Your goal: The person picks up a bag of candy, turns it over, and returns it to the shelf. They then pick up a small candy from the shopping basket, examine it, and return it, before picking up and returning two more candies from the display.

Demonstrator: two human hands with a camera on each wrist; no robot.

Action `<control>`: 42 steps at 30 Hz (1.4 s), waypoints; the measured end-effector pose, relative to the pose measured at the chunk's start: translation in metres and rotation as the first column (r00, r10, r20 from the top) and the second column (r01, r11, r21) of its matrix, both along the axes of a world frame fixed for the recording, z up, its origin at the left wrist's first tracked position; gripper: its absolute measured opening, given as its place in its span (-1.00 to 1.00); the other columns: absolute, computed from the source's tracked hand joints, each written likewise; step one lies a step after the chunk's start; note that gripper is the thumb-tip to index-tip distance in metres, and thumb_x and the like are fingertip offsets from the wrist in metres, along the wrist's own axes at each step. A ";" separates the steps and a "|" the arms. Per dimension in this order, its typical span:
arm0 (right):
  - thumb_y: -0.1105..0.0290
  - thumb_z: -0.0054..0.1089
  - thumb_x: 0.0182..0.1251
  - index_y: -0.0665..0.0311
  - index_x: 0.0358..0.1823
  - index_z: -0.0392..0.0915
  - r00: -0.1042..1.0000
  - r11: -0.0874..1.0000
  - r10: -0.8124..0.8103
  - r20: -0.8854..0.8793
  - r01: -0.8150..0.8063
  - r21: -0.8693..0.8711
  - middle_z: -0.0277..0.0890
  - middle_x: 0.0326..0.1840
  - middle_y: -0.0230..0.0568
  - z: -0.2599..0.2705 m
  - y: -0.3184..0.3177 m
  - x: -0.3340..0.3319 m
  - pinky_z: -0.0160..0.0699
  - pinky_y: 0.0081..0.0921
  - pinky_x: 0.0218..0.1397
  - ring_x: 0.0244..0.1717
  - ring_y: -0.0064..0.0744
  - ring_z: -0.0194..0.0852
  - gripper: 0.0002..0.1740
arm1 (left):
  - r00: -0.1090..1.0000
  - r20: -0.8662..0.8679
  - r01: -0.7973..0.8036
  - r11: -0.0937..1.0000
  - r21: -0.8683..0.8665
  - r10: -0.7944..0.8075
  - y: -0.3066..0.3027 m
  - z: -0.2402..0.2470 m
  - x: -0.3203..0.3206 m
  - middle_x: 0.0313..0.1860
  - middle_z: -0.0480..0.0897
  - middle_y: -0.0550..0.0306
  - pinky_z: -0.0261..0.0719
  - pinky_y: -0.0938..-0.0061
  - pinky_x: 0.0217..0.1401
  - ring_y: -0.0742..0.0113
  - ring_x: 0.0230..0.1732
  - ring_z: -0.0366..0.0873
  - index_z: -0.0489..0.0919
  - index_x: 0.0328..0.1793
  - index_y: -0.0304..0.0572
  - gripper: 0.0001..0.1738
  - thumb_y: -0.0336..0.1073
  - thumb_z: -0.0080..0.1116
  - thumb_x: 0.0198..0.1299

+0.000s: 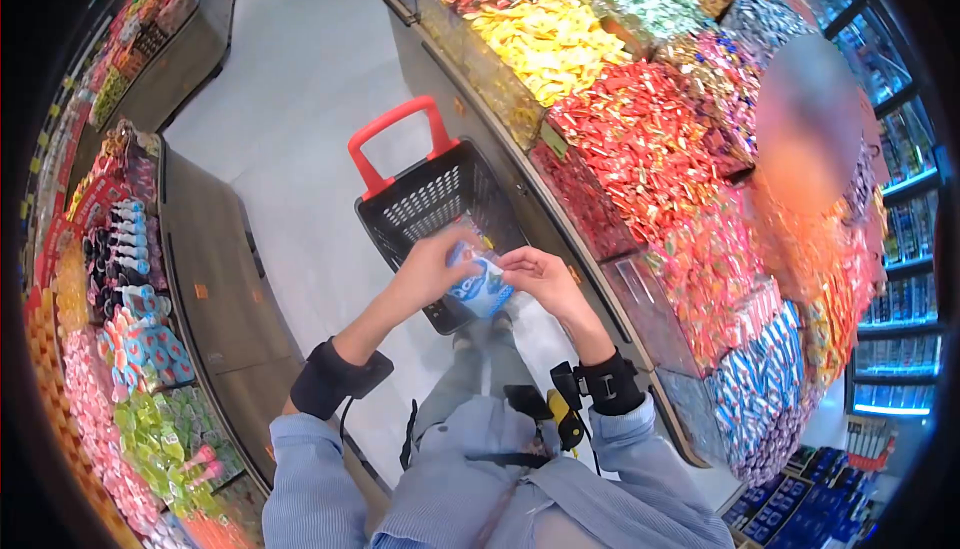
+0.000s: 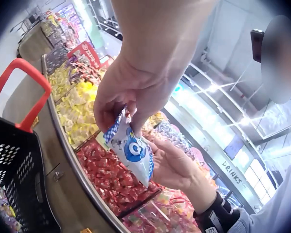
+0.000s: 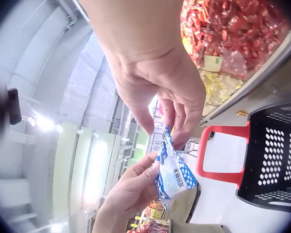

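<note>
A blue and white packet is upheld between the two hands above a shopping basket. My left hand pinches it by one edge; the left wrist view shows the packet hanging from the fingers of that hand. My right hand is at the packet's other side, fingers loosely bent. In the right wrist view the right hand has its thumb apart from its fingers, near the packet's upper corner; whether they touch it is hard to tell. The left hand grips the opposite side there.
The black basket with a red handle stands below, on the pale aisle floor. Bins of wrapped sweets line the right, with another person beside them. Shelves of sweets run along the left.
</note>
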State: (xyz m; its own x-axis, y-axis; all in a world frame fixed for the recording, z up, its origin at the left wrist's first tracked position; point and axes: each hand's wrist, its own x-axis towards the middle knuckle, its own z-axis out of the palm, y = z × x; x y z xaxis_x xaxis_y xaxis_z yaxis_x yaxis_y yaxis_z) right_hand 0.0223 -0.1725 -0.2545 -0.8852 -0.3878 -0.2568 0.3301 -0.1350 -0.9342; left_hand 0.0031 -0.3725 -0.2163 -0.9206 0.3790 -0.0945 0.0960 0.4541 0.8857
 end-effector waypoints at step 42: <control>0.55 0.18 0.04 0.36 -0.20 0.33 0.743 0.738 -0.659 -0.113 0.613 -0.282 0.48 -0.26 -0.26 0.118 0.137 0.188 0.42 -0.66 -0.18 -0.26 -0.60 0.43 -0.71 | 0.810 0.395 0.140 0.796 0.589 -0.434 0.188 0.092 0.103 -0.33 0.58 0.22 0.48 0.66 -0.33 0.58 -0.35 0.50 0.48 -0.06 -0.29 -0.67 -0.26 0.10 0.09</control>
State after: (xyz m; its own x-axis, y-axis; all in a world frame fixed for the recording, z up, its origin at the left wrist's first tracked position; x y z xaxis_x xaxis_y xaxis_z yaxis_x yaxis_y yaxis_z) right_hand 0.2099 -0.0350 -0.1370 -0.9646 0.2614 -0.0355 -0.0888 -0.4485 -0.8894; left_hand 0.1059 -0.1848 -0.1242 -0.6387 0.7411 -0.2069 -0.3635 -0.0536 0.9301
